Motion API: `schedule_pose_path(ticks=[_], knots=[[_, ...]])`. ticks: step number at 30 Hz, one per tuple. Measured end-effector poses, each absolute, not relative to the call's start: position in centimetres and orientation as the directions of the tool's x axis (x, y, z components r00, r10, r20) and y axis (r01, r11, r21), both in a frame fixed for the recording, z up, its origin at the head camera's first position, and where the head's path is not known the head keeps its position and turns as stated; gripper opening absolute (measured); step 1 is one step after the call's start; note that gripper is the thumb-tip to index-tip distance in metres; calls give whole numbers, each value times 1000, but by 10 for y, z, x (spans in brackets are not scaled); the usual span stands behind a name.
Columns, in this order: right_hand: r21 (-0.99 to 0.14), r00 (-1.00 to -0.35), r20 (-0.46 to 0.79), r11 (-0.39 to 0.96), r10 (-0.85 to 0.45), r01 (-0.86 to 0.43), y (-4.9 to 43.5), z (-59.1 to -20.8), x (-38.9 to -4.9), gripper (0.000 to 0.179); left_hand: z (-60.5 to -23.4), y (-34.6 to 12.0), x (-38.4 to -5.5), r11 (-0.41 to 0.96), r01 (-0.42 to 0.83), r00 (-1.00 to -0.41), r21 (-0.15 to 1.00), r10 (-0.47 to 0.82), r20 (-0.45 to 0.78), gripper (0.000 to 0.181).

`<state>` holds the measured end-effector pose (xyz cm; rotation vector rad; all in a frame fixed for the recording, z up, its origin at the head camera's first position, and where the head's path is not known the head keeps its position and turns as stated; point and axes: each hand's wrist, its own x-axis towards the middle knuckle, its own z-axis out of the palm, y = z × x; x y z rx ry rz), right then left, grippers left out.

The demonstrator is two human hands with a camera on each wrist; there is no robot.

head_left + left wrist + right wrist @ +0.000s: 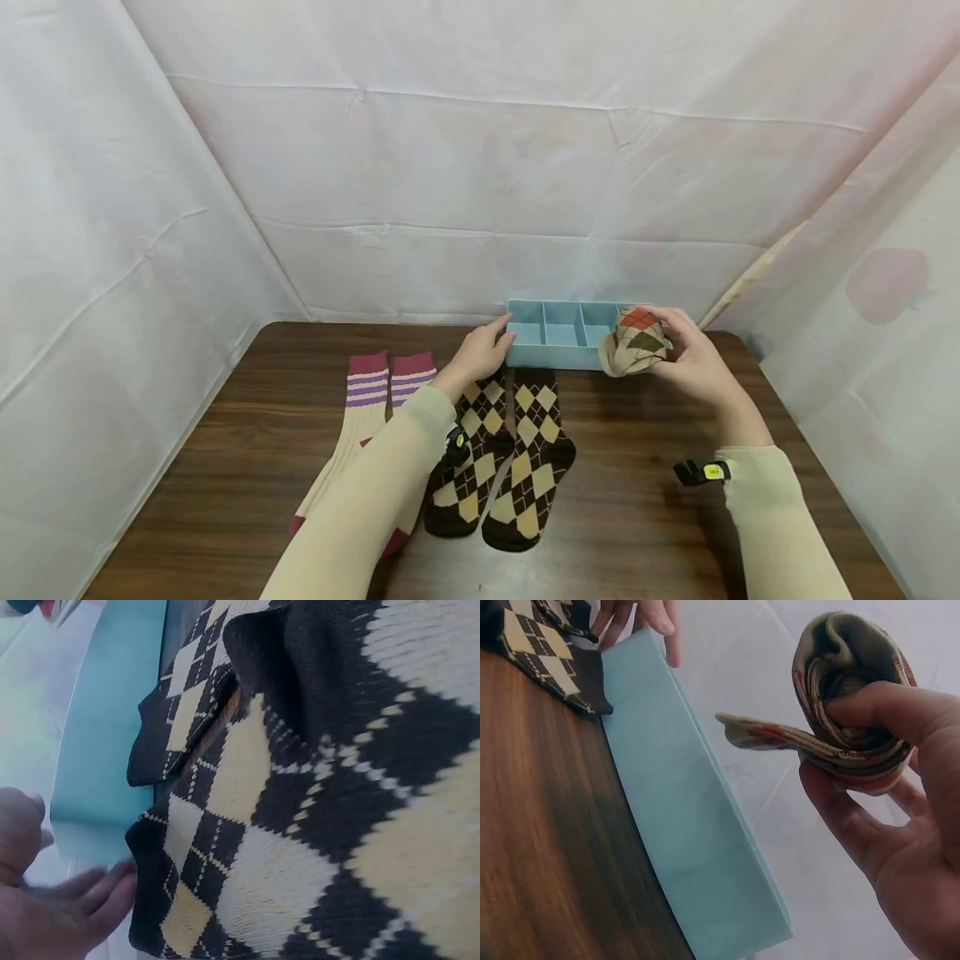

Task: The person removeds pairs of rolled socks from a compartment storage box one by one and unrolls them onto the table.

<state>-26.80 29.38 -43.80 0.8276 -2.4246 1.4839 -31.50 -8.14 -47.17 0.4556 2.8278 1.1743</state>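
Observation:
In the head view my right hand (693, 358) holds a rolled pair of beige argyle socks (637, 340) over the right end of a light-blue divided box (558, 357). The right wrist view shows the thumb pressed into the rolled socks (855, 750), fingers beneath, and one flap hanging loose. At the box's left end is my left hand (480, 354), its fingers extended against the end wall. A pair of black argyle socks (528, 458) with cream and yellow diamonds lies flat before the box, cuffs near its front wall. The box compartment under the rolled socks is hidden.
Cream socks with maroon cuffs and purple stripes (367, 400) lie at the left, partly covered by my left sleeve. The brown wooden table (622, 500) meets a pale cloth curtain (450, 167) behind the box and at both sides.

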Motion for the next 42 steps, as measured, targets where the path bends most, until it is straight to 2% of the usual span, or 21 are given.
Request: schedule_pose_path(ticks=[3, 6, 10, 15, 22, 27, 32, 36, 42], knots=[[-749, -799, 438, 325, -412, -578, 291, -437, -260, 82, -471, -81, -309, 683, 299, -954, 667, 221, 201, 49], [-737, -765, 450, 293, -460, -609, 287, -437, -253, 84, -468, -75, -298, 664, 351, -928, 661, 153, 339, 41], [-749, -717, 460, 204, -523, -630, 280, -440, -244, 85, -462, -65, -277, 579, 404, -908, 709, 159, 387, 35], [-807, -676, 440, 70, -591, -586, 271, -444, -234, 84, -456, -50, -247, 398, 338, -936, 853, 238, 260, 37], [-855, -658, 382, 20, -649, -517, 262, -442, -221, 84, -451, -31, -214, 197, 202, -935, 959, 330, 129, 34], [-869, -655, 370, 3, -659, -494, 260, -442, -217, 87, -453, -24, -200, 63, 128, -926, 990, 364, 96, 33], [-894, -627, 370, -79, -685, -442, 253, -445, -218, 79, -455, -19, -193, 14, 67, -931, 998, 360, 58, 32], [-900, -623, 351, -68, -700, -430, 247, -448, -217, 80, -459, -15, -187, -38, 7, -943, 999, 333, 19, 28], [-868, -590, 393, -72, -705, -492, 245, -455, -218, 105, -466, -9, -185, -149, -96, -952, 984, 301, -47, 26]])
